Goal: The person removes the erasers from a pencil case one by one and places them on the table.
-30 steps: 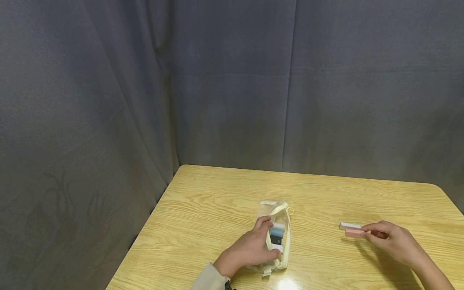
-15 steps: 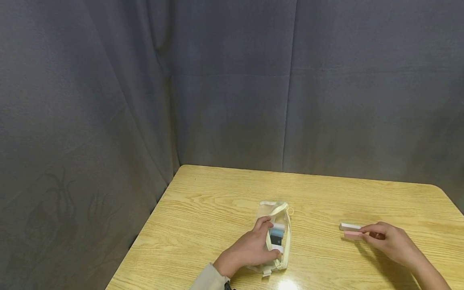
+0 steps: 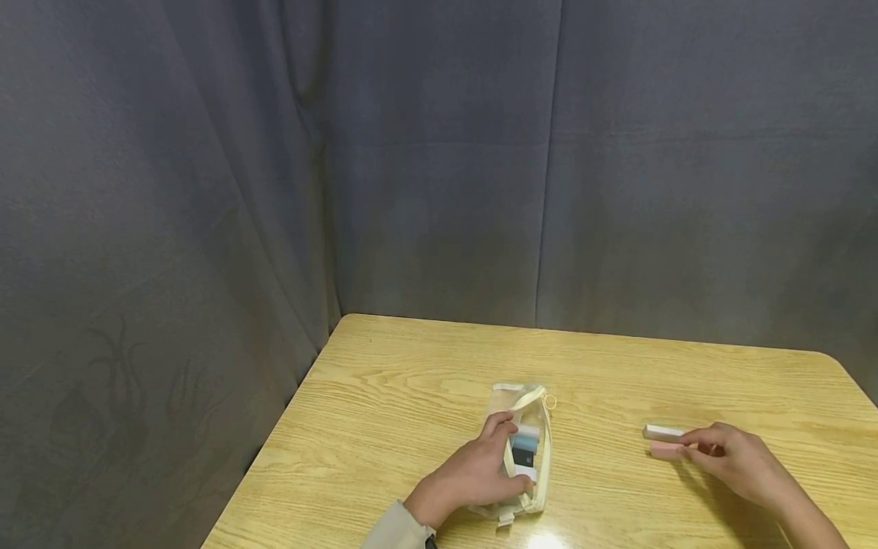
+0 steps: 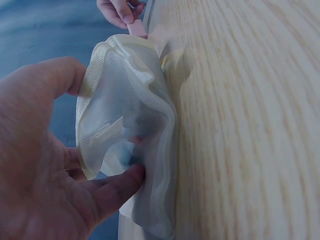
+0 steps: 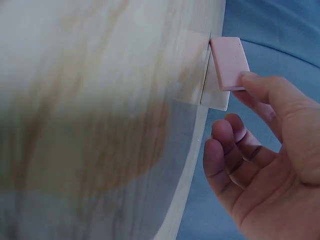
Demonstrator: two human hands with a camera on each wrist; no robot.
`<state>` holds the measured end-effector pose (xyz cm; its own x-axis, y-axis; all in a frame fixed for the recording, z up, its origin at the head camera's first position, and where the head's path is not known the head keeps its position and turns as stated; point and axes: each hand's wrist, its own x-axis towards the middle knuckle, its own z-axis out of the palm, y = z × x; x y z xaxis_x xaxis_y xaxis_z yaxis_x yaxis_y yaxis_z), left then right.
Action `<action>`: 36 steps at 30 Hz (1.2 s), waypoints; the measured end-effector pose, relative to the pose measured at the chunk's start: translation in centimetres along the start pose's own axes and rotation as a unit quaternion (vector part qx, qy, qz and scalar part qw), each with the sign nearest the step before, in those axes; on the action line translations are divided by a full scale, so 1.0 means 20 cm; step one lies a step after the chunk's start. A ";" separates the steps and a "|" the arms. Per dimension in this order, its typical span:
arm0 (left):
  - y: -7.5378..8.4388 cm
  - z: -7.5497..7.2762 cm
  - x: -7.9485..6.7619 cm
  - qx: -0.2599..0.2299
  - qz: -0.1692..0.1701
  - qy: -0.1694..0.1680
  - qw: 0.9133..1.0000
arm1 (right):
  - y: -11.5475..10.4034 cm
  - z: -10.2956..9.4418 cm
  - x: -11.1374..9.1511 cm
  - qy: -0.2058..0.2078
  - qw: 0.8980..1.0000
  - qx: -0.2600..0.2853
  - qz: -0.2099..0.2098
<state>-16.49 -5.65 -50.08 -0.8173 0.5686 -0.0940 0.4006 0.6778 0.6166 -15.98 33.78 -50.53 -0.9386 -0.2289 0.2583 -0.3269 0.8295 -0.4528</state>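
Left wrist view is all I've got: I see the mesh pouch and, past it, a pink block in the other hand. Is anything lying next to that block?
Observer: Yes. The head view shows a white block right beside the pink block, on its far side.

Operator: The pouch contents are a blur to me. What order do they run in?

Observer: In the opening of the mesh pouch, far to near, I see a pale piece, a blue piece, a black piece and a white piece.

Operator: And are all the fingers on the pink block?

Observer: No. In the right wrist view, the right hand has three curled fingers clear of it; the thumb presses its face.
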 end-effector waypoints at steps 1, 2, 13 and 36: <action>0.00 0.00 0.00 0.001 0.001 0.000 1.000 | 0.00 0.00 0.00 -0.003 1.000 0.000 0.001; 0.00 0.00 0.00 0.002 0.001 0.001 1.000 | 0.00 0.00 0.00 -0.004 1.000 0.000 0.003; 0.00 0.00 0.00 0.005 0.004 0.003 1.000 | 0.00 0.00 0.00 -0.018 1.000 -0.022 0.014; -0.01 0.00 0.01 0.005 0.003 0.001 1.000 | -0.02 -0.03 0.00 -0.078 0.995 -0.012 0.061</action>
<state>-16.65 -5.68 -50.23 -0.8163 0.5708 -0.0887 0.4085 0.6790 0.6099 -15.71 33.72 -49.89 -0.9776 -0.2001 0.0654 -0.2078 0.8676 -0.4517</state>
